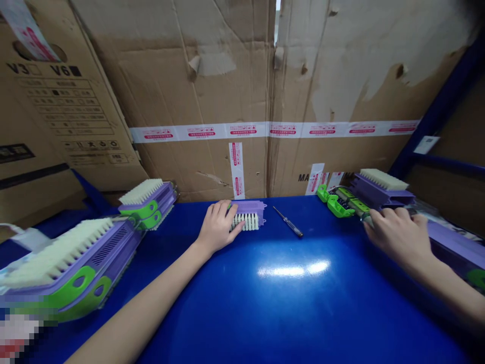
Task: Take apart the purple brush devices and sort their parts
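My left hand (220,226) grips the left end of a small purple brush (250,206) with white bristles, which lies on the blue table. Fingers and thumb are closed over it and hide that end. To the brush's right lies a thin screwdriver (288,221) with a see-through handle. At the right side my right hand (401,236) is closed, its fingers curled down among purple and green parts. Whatever it grips is hidden by the fingers. Just beyond it sit bright green clips (340,207) and a purple brush block (383,182) with cream bristles.
At the left, purple-and-green brushes (71,258) stand in a row, a smaller-looking one (149,202) behind. Taped cardboard (212,167) walls off the table's back edge. A blue metal frame (435,106) rises at the right. The blue table (288,313) reflects a light.
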The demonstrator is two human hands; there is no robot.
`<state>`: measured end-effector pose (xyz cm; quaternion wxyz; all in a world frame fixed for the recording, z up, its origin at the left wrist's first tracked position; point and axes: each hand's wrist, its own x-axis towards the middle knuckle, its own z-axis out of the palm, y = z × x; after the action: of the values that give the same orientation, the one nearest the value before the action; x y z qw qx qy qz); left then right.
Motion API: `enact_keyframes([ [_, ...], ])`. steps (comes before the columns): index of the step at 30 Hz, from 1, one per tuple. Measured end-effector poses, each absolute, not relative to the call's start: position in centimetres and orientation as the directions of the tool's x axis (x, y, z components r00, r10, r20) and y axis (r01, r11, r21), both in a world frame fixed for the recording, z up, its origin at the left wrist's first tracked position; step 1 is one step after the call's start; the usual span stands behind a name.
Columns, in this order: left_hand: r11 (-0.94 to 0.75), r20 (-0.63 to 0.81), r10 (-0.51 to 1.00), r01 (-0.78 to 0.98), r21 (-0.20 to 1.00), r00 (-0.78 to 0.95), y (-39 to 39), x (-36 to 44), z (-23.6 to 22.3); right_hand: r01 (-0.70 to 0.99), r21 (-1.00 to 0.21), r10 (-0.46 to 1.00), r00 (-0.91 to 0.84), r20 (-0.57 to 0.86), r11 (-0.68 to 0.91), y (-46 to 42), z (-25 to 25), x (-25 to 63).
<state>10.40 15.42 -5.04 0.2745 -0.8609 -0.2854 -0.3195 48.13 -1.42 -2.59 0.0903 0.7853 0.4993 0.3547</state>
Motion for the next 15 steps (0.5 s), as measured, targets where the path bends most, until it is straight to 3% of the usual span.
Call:
enact_keyframes([
  [4, -0.685, 0.706, 0.332, 0.674, -0.277, 0.626, 15.3, 10.4, -5.0, 0.815, 0.427, 0.825, 0.106, 0.555, -0.391, 0.7, -1.4, 45.3],
  [10, -0.692, 0.703, 0.344, 0.674, -0.259, 0.623, 15.1, 10.4, -4.9, 0.960, 0.275, 0.932, -0.056, 0.358, -0.048, 5.2, -1.2, 39.1],
  [15, -0.680, 0.700, 0.343, 0.680, -0.276, 0.626, 15.3, 10.3, -5.0, 0.983, 0.174, 0.962, -0.107, 0.252, 0.063, 7.0, -2.8, 36.1],
])
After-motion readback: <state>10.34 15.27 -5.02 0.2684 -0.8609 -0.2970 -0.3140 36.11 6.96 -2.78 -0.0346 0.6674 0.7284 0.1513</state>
